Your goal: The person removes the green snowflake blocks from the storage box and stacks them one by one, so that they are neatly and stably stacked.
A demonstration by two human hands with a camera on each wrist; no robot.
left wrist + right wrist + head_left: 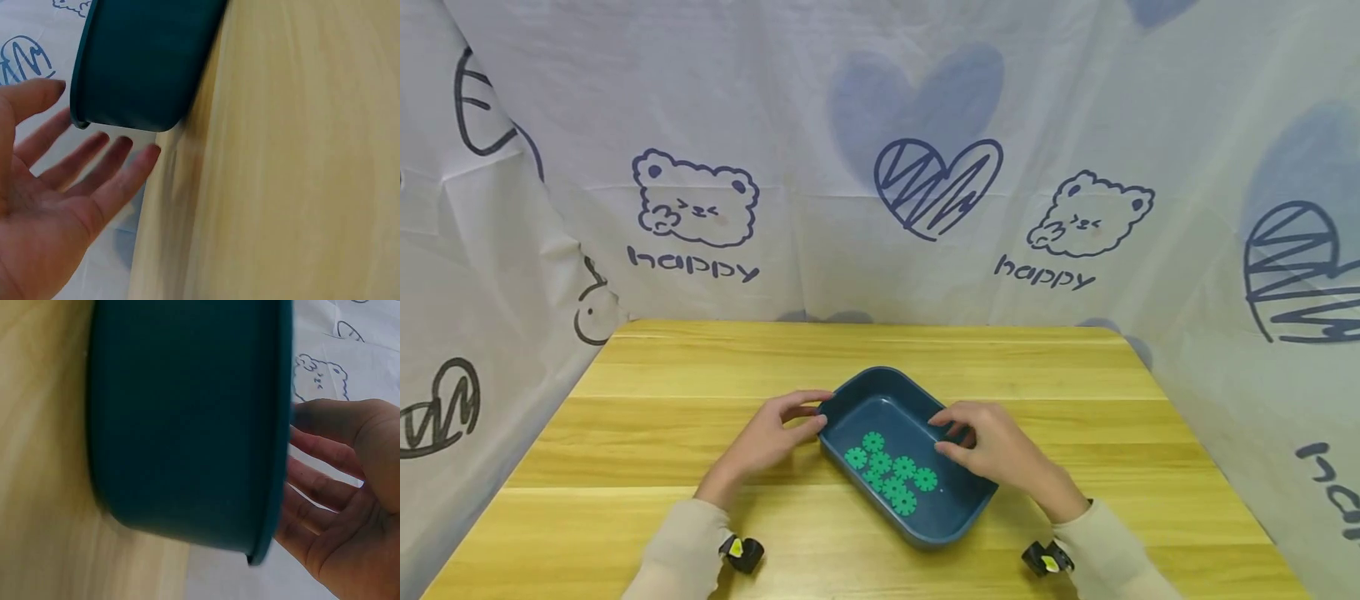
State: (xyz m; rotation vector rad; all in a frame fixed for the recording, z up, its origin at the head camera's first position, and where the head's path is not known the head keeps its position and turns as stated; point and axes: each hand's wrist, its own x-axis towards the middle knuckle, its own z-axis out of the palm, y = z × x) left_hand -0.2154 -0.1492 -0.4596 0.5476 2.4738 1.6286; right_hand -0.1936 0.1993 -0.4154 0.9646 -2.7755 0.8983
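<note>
A dark blue-green rectangular bin (951, 500) sits at an angle on the table, several green notched plastic discs (904, 467) grouped at its near-left side. At the bin's left corner is my left hand (772, 432), thumb and fingers spread apart. The left wrist view shows this hand (69, 175) beside the bin's end wall (144, 69), gripping nothing. My right hand (992, 442) reaches over the right rim, fingers loosely bent above the inside. In the right wrist view, the rim partly hides the fingertips of that hand (350, 494); contact with the rim cannot be told.
Light wood-grain table boards (700, 367) lie around the bin. A white cloth (820, 250) printed with hearts and bears hangs behind the table and along both sides. Small black devices (745, 553) are worn at both wrists.
</note>
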